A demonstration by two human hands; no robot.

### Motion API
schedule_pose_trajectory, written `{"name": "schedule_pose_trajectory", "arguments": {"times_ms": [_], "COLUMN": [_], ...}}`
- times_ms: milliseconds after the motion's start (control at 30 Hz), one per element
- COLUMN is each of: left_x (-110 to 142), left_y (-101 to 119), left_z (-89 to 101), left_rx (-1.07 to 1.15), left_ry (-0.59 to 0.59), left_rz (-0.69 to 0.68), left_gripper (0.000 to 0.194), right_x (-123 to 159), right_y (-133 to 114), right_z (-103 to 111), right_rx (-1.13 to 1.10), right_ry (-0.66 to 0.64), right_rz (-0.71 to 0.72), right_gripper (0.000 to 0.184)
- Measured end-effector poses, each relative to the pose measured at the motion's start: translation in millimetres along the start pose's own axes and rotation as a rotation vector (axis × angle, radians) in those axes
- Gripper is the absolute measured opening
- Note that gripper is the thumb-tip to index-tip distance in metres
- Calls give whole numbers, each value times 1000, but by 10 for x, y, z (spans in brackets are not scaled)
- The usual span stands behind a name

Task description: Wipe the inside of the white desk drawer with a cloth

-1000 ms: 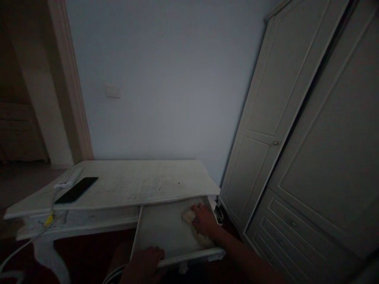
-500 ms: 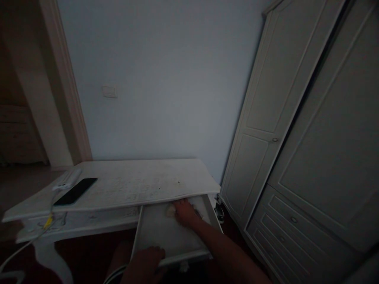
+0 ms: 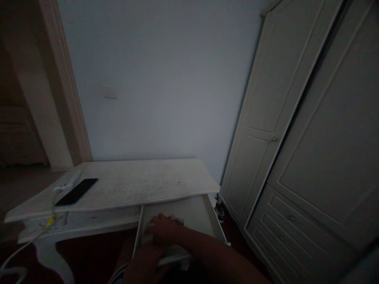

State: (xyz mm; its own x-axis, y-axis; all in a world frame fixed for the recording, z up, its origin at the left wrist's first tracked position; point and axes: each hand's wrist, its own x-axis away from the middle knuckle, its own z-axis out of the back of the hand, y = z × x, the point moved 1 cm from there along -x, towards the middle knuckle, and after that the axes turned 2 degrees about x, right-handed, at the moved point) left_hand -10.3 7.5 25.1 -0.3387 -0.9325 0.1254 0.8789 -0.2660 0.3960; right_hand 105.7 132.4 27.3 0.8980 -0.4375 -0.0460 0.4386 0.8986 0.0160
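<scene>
A white desk drawer (image 3: pixel 204 225) is pulled out towards me. Over its inside lies my right hand (image 3: pixel 162 229), fingers bent and pressed down near the drawer's left side. Part of a pale, crumpled cloth (image 3: pixel 177 219) shows beside that hand; the rest is hidden beneath it. At the front left corner, my left hand (image 3: pixel 145 260) is closed over the drawer's front edge, dim and partly overlapped by the right hand.
A phone (image 3: pixel 77 192) and a white power strip (image 3: pixel 66 180) with a cable lie on the left of the white desk (image 3: pixel 127 179). A wardrobe (image 3: pixel 251 165) stands close on the right. Shoes (image 3: pixel 219 212) sit on the floor between.
My right hand has swept from the back of the drawer towards me and to the left, and the pale cloth has moved with it. My left hand has stayed at the front edge.
</scene>
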Motion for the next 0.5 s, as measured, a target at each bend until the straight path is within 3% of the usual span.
{"name": "schedule_pose_trajectory", "arguments": {"times_ms": [233, 367, 500], "left_x": [-44, -19, -6], "left_y": [-57, -53, -77], "left_z": [-94, -86, -123], "left_rx": [-48, -50, -82], "left_ry": [-46, -54, -45], "left_rz": [15, 27, 83], "left_gripper": [58, 63, 52], "right_x": [230, 502, 854], "right_y": [86, 192, 351], "right_z": [-31, 31, 143], "right_rx": [-38, -74, -137], "right_ry": [-148, -177, -214], "right_rz": [146, 51, -52], "right_gripper": [42, 57, 61]}}
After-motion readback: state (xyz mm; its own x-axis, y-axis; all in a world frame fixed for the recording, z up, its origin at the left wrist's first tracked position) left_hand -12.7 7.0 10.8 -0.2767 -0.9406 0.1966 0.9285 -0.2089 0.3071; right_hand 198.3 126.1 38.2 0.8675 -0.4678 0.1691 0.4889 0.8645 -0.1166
